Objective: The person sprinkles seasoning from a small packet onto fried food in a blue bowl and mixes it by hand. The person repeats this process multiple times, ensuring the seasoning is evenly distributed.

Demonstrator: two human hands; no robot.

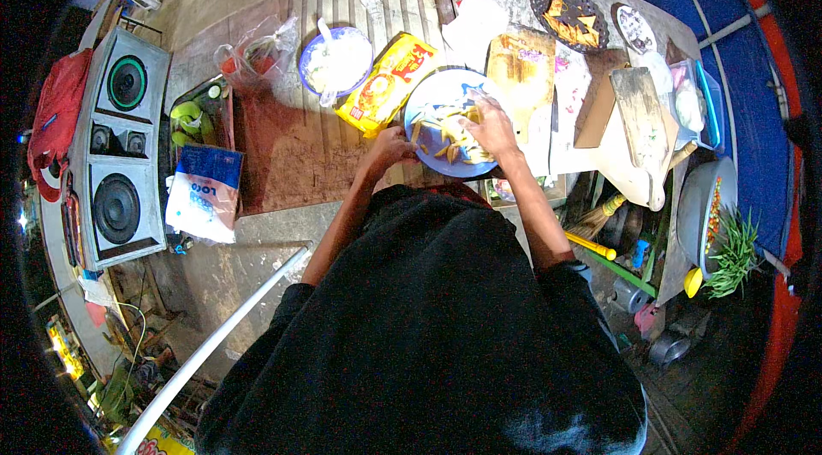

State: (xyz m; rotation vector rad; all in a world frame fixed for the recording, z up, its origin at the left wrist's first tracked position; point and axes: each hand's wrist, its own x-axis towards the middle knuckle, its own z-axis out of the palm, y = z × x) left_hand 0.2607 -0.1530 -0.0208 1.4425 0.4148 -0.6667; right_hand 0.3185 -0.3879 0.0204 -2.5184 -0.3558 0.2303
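Observation:
A blue plastic basin point(449, 163) stands at the near edge of the table, holding pale yellow cut strips of food point(453, 140). My left hand point(392, 148) grips the basin's left rim. Over the right part of the basin, my right hand point(493, 124) reaches down with its fingertips at the strips. Whether it pinches any of them is hidden. A yellow printed food packet point(388, 84) lies just left of the basin. Beyond the packet is a blue-rimmed bowl point(336, 62) of white contents with a spoon handle sticking out.
A wooden chopping board point(521, 66) lies right of the basin. Farther back sits a dark woven tray point(569, 17) with orange pieces. To the left are a clear plastic bag point(260, 57), a blue-and-white packet point(205, 192) and a speaker cabinet point(125, 153). A white pole point(218, 339) slants behind me.

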